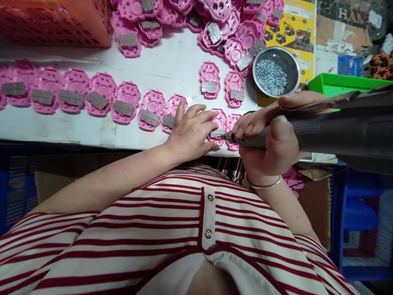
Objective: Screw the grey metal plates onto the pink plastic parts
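My right hand (270, 135) is wrapped around a dark electric screwdriver (325, 127), held nearly level. Its bit meets the grey metal plate on a pink plastic shell (218, 119) near the table's front edge. My left hand (193, 131) lies with fingers spread, its fingertips touching the left side of that shell. Beneath and beside the left hand sits another pink shell with a metal plate (169, 121), partly covered. One more pink shell (232, 121) stands just right of the worked one, partly hidden by the right hand.
A row of pink shells (124, 102) with metal plates runs left. Two shells (210, 78) lie farther back, before a heap of pink shells (215, 37). A metal bowl of screws (298, 73), a green basket (325, 82) and an orange crate (61, 20) stand around the table (172, 53).
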Motion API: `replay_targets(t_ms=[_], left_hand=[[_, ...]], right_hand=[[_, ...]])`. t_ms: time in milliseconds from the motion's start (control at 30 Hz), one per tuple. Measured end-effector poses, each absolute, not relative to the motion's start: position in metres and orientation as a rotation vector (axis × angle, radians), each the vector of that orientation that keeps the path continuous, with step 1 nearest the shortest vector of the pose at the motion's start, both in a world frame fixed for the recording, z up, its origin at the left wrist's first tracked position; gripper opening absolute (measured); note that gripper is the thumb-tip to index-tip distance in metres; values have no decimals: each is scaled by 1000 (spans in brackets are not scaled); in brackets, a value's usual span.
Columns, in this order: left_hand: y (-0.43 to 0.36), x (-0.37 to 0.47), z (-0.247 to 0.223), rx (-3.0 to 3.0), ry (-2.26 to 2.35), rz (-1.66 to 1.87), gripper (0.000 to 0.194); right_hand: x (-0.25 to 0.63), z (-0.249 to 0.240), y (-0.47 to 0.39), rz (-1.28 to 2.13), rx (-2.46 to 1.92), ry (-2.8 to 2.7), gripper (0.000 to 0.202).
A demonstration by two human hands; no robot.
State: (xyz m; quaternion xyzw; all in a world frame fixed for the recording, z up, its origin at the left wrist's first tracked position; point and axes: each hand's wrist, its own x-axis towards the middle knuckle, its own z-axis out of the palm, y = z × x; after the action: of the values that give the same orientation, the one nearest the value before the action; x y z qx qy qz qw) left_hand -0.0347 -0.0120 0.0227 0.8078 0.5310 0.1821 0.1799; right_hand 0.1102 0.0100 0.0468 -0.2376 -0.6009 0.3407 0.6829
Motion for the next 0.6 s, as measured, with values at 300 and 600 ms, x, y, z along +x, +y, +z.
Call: replay_targets(t_ms=[300,600], left_hand=[[-11,-35,22,2273,1478,515,28],[-10,-35,20,2262,1468,544,18]], right_hand=[[108,40,15,759,-572,-1368,21],[116,23,16,770,-768,-1468,27]])
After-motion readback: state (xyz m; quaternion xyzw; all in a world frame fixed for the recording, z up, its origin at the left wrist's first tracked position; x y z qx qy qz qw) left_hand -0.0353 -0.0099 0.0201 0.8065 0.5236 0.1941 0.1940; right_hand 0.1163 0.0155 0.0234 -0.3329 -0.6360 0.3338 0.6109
